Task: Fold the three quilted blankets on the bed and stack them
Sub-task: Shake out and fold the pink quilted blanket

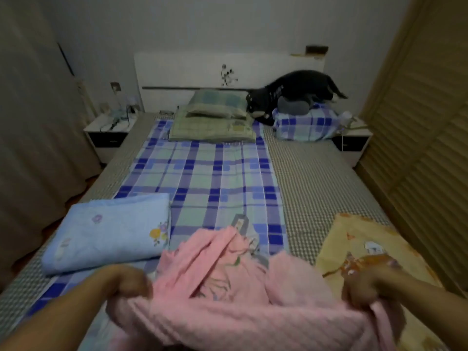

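Note:
A pink quilted blanket lies bunched at the foot of the bed, its near edge stretched between my hands. My left hand grips that edge at the left. My right hand grips it at the right. A light blue quilted blanket lies folded flat on the bed's left side. A yellow quilted blanket with cartoon prints lies spread at the right, partly behind my right hand.
The bed carries a blue plaid sheet over a checked mattress. Green pillows, a plaid pillow and a black plush toy sit at the headboard. Nightstands flank the bed; a wardrobe stands at the right.

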